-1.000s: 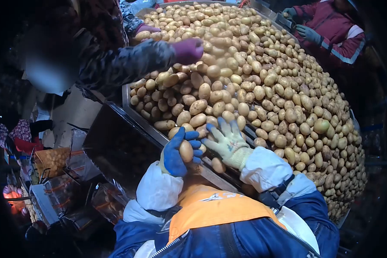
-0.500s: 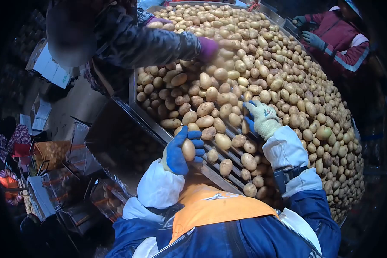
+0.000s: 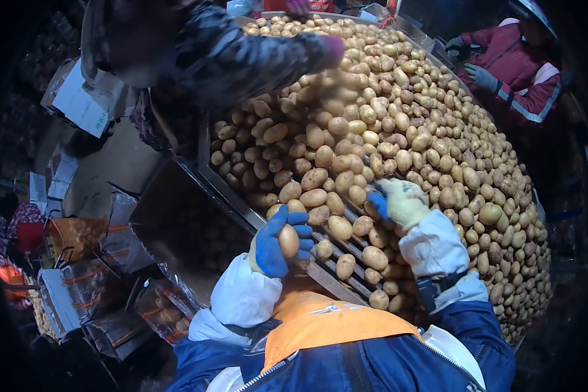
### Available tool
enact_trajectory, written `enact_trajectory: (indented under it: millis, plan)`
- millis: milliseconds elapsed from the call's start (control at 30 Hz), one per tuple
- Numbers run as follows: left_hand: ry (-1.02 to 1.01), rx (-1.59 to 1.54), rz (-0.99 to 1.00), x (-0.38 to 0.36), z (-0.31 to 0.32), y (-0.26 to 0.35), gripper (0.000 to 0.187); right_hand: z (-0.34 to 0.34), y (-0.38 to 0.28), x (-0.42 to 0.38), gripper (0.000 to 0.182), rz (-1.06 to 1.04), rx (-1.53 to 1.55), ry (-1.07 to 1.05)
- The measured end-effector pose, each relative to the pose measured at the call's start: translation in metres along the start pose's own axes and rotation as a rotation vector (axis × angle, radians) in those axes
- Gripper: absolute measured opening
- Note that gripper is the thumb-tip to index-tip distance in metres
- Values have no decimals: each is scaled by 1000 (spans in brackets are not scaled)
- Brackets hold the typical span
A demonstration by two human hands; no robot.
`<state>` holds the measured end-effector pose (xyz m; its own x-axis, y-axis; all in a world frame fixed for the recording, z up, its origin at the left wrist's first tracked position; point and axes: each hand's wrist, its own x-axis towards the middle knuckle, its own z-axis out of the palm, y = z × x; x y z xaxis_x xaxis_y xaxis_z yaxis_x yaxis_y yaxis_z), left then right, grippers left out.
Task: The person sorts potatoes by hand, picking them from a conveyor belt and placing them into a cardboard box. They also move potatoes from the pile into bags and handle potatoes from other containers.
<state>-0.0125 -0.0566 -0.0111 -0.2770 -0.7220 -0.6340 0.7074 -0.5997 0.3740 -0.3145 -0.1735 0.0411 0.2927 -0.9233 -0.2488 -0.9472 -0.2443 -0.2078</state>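
My left hand (image 3: 277, 243), in a blue-palmed glove, is closed around a single potato (image 3: 288, 241), palm up by the near edge of the sorting table. My right hand (image 3: 404, 204), in a pale glove with blue fingertips, is over the heap of potatoes (image 3: 447, 163). Its fingers curl down, and whatever is inside them is hidden by the glove. Between my hands, several loose potatoes (image 3: 374, 257) lie on metal bars (image 3: 353, 258) that form a slatted surface.
Across from me at the left, a person in a camouflage sleeve (image 3: 255, 65) reaches over the heap, blurred. Another person in a maroon jacket (image 3: 513, 68) stands at the far right. A dark open bin (image 3: 176, 215) adjoins the table's metal rim (image 3: 232, 204). Cardboard boxes (image 3: 81, 101) stand at left.
My right hand has shifted slightly down and its fingers have curled in. My left hand still holds its potato, marginally lower. The other person's camouflage sleeve has moved up and to the right.
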Motion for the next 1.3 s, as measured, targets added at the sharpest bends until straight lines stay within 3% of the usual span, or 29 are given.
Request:
enact_trajectory:
  millis: [67,200,333,367,533,600,733,833,933,967,1000,1133,1200,1233,1267,1300]
  plan:
    - [-7,15,14,0,2,-1,57,20,-7,15,35,39,-132,-94]
    - [-71,-39,74,8,15,-4,61,30,13,11,34,-55,75,-36]
    - [-137,-25,125,6,27,-2,66,18,4,17,39,46,34,-118]
    - [-209,-70,131,11,23,-4,70,28,9,26,38,89,50,-114]
    - [-187,-164,74,16,26,-14,76,39,8,33,33,140,21,-48]
    - [-320,-168,39,17,21,-14,77,41,13,32,32,120,38,-5]
    - [-335,-295,22,20,13,-16,70,47,24,22,31,134,134,56]
    - [-290,-162,26,18,14,-21,61,36,21,13,31,230,402,131]
    - [-262,-27,-30,20,7,-21,58,7,-3,-10,31,167,671,167]
    - [-283,-62,-49,19,7,-22,58,-2,-16,-17,32,120,725,83]
    - [-305,-94,-67,19,9,-23,59,-4,-26,-26,34,102,975,-93]
    - [-144,-128,-38,9,27,-20,57,-14,-63,-19,31,-44,735,-159]
    - [-362,-204,-101,23,6,-24,51,0,-65,6,20,-363,120,252]
    - [-604,-390,-148,28,3,-23,49,9,-66,19,24,-393,-20,229]
    - [-597,-395,-147,28,-1,-23,49,19,-67,32,24,-397,-16,222]
    - [-458,-284,-132,20,-1,-18,48,28,-69,45,25,-277,-38,72]
